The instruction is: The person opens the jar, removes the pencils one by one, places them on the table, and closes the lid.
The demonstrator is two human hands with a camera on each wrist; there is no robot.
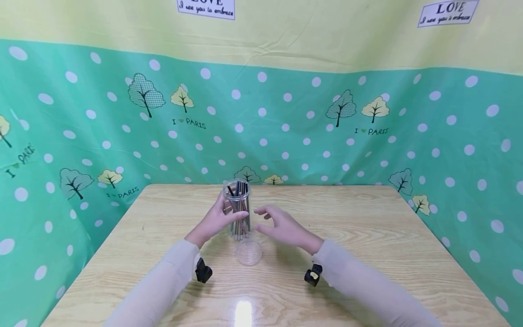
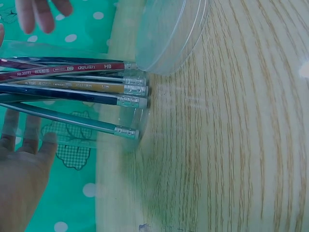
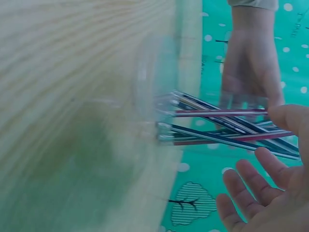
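Observation:
A clear, round jar (image 1: 236, 198) stands upright on the table with its top uncovered. Inside it are several pencils (image 2: 72, 87), red, dark, green and yellowish, their eraser ends down and some crossing at a slant. My left hand (image 1: 218, 218) holds the jar from the left, thumb across the front and fingers round the far side. To the right of the jar hovers my right hand (image 1: 282, 227), its fingers loosely bent and holding nothing. A clear round lid (image 1: 249, 252) lies on the table just in front of the jar.
The wood-grain table (image 1: 347, 227) reaches back to a green and yellow printed curtain (image 1: 261, 91), which also runs along both sides. Black wrist cameras (image 1: 203, 271) sit by both sleeves. A bright reflection shows near the table's front.

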